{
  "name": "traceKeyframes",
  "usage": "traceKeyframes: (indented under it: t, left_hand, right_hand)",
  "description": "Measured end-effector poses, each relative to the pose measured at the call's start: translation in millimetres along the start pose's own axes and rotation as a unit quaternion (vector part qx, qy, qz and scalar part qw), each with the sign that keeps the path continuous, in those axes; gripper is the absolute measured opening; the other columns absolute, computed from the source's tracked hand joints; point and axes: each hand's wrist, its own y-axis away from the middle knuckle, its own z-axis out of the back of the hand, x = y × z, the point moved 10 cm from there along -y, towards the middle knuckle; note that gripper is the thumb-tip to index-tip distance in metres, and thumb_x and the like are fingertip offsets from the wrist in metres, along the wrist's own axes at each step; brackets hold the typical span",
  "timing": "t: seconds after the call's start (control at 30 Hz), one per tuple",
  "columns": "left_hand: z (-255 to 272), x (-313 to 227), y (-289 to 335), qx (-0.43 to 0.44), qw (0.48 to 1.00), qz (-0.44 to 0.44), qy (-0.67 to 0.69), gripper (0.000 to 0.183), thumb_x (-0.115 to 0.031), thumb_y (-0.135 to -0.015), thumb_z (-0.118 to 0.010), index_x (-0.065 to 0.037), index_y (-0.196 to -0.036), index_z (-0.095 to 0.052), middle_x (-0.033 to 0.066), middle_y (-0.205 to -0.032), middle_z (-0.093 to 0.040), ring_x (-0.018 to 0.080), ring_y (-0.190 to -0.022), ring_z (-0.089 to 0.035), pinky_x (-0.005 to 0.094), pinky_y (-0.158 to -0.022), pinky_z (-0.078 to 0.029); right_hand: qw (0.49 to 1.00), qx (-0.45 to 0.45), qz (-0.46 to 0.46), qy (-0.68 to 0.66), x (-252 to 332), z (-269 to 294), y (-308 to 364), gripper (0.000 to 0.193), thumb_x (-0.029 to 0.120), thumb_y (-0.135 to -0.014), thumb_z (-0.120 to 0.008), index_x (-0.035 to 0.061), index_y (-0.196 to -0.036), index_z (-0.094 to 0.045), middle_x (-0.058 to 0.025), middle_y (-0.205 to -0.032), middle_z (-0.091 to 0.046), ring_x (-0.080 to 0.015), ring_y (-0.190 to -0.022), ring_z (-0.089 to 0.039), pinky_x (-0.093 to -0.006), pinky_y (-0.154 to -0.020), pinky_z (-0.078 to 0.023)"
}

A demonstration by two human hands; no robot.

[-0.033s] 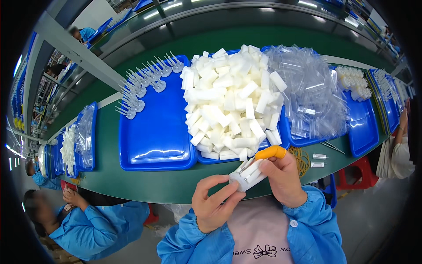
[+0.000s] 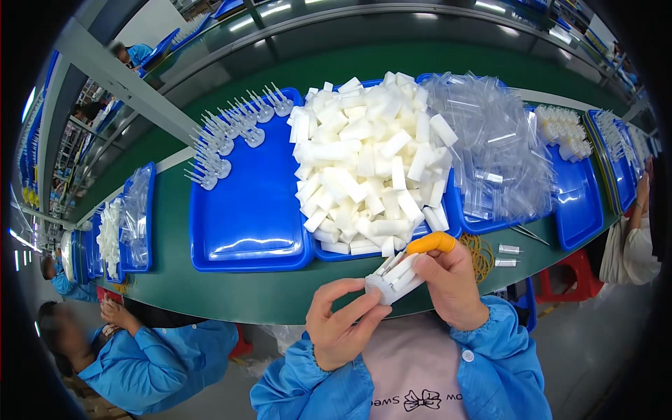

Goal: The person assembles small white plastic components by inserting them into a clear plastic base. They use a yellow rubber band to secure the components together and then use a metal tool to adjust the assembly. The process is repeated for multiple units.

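Both my hands hold one part with a round translucent base [image 2: 378, 287] and white foam blocks [image 2: 404, 273] standing on it side by side. The fingertips of my left hand [image 2: 341, 323] pinch the base's rim. My right hand [image 2: 453, 281], with a yellow finger cot [image 2: 431, 242] on one finger, closes on the foam end. Just beyond rises a heap of loose white foam blocks [image 2: 371, 168]. In the blue tray [image 2: 248, 217] to the left stand several clear pronged bases [image 2: 217, 136] along its far and left edges. My palms and some fingertips are partly hidden.
Clear plastic sleeves [image 2: 490, 140] fill another tray on the right. Tweezers [image 2: 530, 234], yellow rubber bands [image 2: 479, 255] and two small pale pieces [image 2: 509, 248] lie near the table edge. White foam assemblies [image 2: 563, 133] sit farther right. A person in blue [image 2: 161, 357] sits at left.
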Motion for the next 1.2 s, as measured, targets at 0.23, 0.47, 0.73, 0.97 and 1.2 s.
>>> traceKeyframes:
  t: [0.23,0.47,0.73,0.97,1.2]
  left_hand:
    - [0.8,3.7,1.5,-0.008,0.998,0.003,0.062,0.031,-0.003,-0.058,-0.083,-0.007,-0.086,-0.071,0.0122,-0.104,-0.059,0.0229,-0.09,-0.06,0.0302,-0.075,-0.051]
    - [-19.7,36.1,-9.2,0.039,0.95,0.18,0.253,0.043,-0.005,-0.071,-0.077,0.001,-0.111,-0.062,0.0118,-0.111,-0.054,0.0187,-0.097,-0.055,0.0298,-0.084,-0.046]
    - [-29.9,28.2,-5.0,0.119,0.939,0.184,0.266,0.045,-0.003,-0.07,-0.078,0.001,-0.111,-0.062,0.0104,-0.11,-0.055,0.0169,-0.092,-0.059,0.0282,-0.079,-0.05]
    - [-37.0,32.1,1.5,0.104,0.918,0.22,0.313,0.036,0.006,-0.065,-0.077,0.001,-0.097,-0.062,0.0124,-0.104,-0.055,0.018,-0.091,-0.058,0.0286,-0.076,-0.051]
    - [-32.0,46.7,3.4,0.052,0.927,0.224,0.296,0.033,0.01,-0.063,-0.072,-0.004,-0.087,-0.056,0.0086,-0.102,-0.047,0.0158,-0.091,-0.051,0.0291,-0.081,-0.047]
  right_hand:
    - [1.0,-0.002,-0.017,-0.024,-7.1,1.4,-0.9,0.02,0.008,-0.088,-0.063,-0.0003,-0.105,-0.06,-0.0061,-0.094,-0.064,-0.0107,-0.084,-0.061,-0.025,-0.078,-0.049]
    - [1.0,0.007,-0.014,-0.02,-3.6,-2.9,0.5,0.019,0.007,-0.088,-0.063,-0.0006,-0.105,-0.06,-0.0063,-0.093,-0.064,-0.011,-0.084,-0.061,-0.0252,-0.079,-0.049]
    - [0.996,0.068,-0.001,0.061,8.4,-11.8,7.2,0.016,0.006,-0.087,-0.063,0.0016,-0.102,-0.06,-0.0039,-0.097,-0.061,-0.0097,-0.09,-0.057,-0.0252,-0.081,-0.046]
    - [0.945,0.135,0.146,0.262,46.7,-12.9,11.3,0.03,0.01,-0.083,-0.066,0.0017,-0.112,-0.061,-0.0086,-0.109,-0.057,-0.0176,-0.097,-0.056,-0.0304,-0.084,-0.045]
    - [0.767,-0.036,0.207,0.606,115.7,81.6,52.6,0.019,0.01,-0.073,-0.072,0.005,-0.09,-0.066,-0.0073,-0.098,-0.059,-0.0259,-0.092,-0.055,-0.0347,-0.077,-0.044]
